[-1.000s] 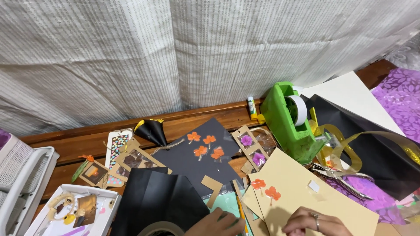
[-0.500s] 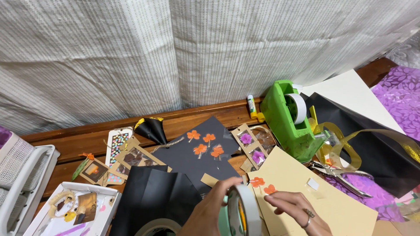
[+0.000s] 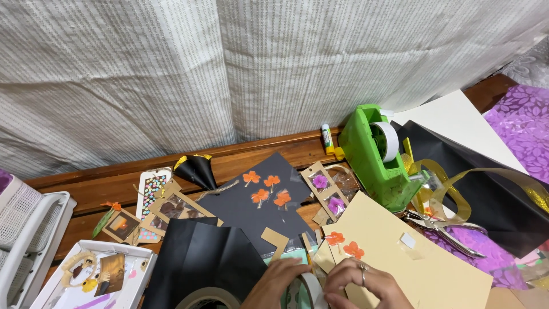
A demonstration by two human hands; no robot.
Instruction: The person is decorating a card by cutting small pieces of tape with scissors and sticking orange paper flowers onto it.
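Observation:
At the bottom edge, my left hand point(image 3: 274, 284) and my right hand point(image 3: 366, 286) both grip a white tape roll point(image 3: 310, 288), which stands on edge between them. My right hand wears a ring and rests over a tan paper sheet point(image 3: 412, 266) that carries two small orange flowers point(image 3: 345, 245). Just beyond my hands lies a black card point(image 3: 257, 206) with several orange flowers stuck on it. A second, larger tape roll point(image 3: 209, 298) lies flat by my left wrist, partly cut off by the frame.
A green tape dispenser point(image 3: 377, 157) stands at the right, with a glue stick point(image 3: 327, 140) behind it and scissors point(image 3: 446, 229) beside gold ribbon point(image 3: 457, 183). Black paper point(image 3: 200, 257), kraft tags point(image 3: 323, 189), a white tray point(image 3: 94, 277) and a white basket point(image 3: 26, 229) lie to the left. A curtain hangs behind.
The hands rose with the tape roll half a second ago and have since dropped back toward the bottom edge, still holding it.

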